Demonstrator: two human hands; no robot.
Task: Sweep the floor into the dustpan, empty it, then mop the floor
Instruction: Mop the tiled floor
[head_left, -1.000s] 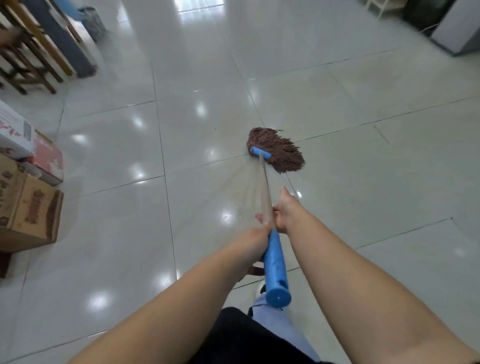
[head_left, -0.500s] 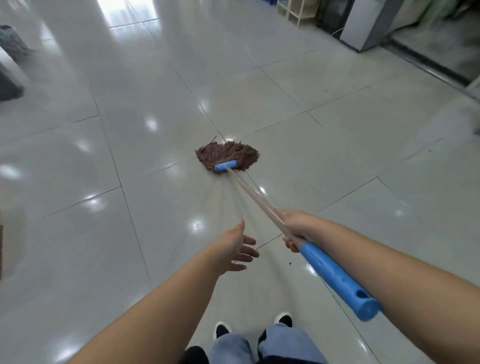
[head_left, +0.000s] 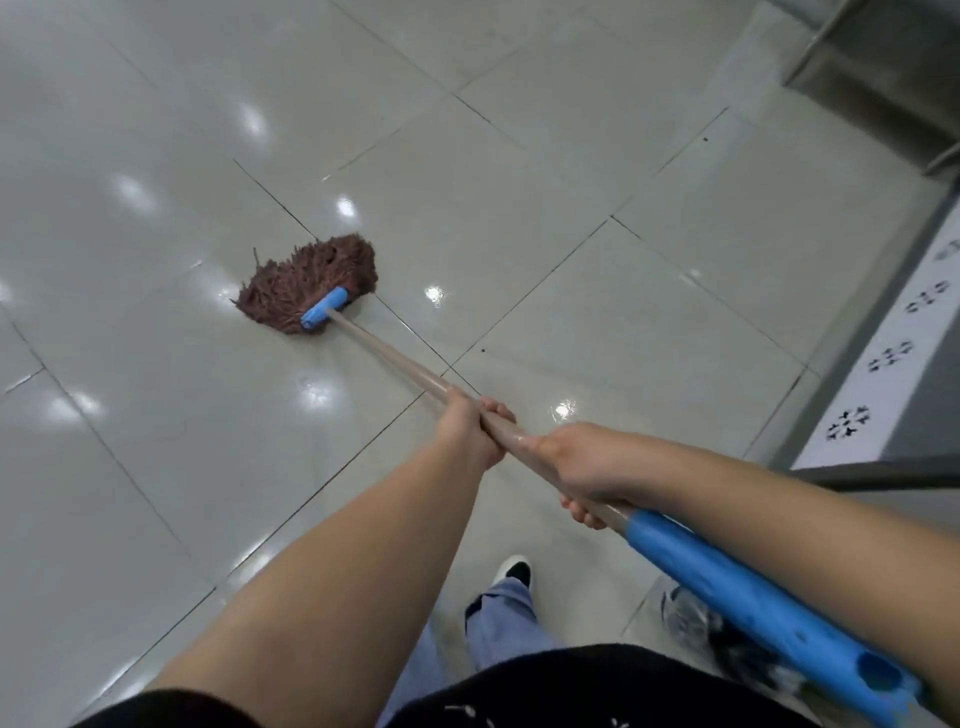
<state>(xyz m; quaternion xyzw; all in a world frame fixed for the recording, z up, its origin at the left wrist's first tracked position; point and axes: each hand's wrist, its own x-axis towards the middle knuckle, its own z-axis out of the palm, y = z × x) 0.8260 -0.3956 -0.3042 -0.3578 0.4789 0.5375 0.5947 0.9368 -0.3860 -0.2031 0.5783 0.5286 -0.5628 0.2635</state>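
While both hands grip mop handle: left hand, right hand; blue end cropped.

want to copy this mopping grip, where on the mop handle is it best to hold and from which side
Grip the bare wooden shaft of the mop handle, above the blue grip. It slants low toward the mop head, so come from above: left hand ahead, right hand behind.

A single head-worn wide-angle camera looks steeply down and forward, close over both forearms, across the tiled floor.
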